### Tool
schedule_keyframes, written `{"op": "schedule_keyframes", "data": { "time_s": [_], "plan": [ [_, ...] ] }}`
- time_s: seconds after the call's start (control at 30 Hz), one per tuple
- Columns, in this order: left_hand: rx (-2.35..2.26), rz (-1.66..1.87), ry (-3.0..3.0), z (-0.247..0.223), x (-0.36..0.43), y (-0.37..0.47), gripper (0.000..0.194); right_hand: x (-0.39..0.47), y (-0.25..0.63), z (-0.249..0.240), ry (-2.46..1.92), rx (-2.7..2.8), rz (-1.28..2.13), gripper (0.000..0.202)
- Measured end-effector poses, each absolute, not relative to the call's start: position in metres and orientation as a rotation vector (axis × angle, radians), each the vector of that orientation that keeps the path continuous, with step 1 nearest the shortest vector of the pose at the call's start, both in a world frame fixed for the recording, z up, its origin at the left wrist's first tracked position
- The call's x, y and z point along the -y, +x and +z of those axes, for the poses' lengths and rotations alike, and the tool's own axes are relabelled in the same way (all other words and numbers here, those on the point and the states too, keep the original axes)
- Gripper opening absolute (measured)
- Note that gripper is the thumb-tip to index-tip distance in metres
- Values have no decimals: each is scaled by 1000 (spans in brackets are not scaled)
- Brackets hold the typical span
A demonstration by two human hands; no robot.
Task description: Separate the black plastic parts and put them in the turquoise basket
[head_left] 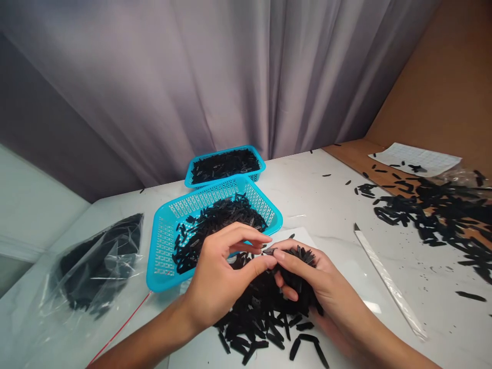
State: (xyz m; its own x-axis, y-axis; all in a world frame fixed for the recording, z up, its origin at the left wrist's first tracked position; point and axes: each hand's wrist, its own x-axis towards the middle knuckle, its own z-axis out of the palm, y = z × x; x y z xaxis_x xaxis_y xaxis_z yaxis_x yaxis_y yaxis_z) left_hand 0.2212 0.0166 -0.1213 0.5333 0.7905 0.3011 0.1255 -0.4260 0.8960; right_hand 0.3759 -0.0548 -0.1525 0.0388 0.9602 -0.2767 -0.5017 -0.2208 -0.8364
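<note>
My right hand (307,266) is closed around a bunch of thin black strips (303,259). Its thumb and index finger pinch one small black piece (269,251) that sticks out to the left. My left hand (226,277) is curved right beside that piece, thumb and fingertips apart, with nothing seen held between them. Under both hands lies a loose pile of flat black pieces (253,318) on a white sheet (184,353). Behind my left hand, a blue basket (157,246) holds many more such pieces.
A second blue basket (187,177), filled with black pieces, stands behind the first. To the left lies a clear plastic bag (103,266) of black material. On the right are a craft knife (388,279), scattered black pieces (430,215) and a paper sheet (418,159).
</note>
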Motion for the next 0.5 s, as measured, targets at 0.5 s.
{"op": "schedule_keyframes", "data": {
  "time_s": [0.5],
  "plan": [
    [-722,1066,2096,-112,-18,217,10,60,379,-154,-1155,742,1245,26]
  ]
}}
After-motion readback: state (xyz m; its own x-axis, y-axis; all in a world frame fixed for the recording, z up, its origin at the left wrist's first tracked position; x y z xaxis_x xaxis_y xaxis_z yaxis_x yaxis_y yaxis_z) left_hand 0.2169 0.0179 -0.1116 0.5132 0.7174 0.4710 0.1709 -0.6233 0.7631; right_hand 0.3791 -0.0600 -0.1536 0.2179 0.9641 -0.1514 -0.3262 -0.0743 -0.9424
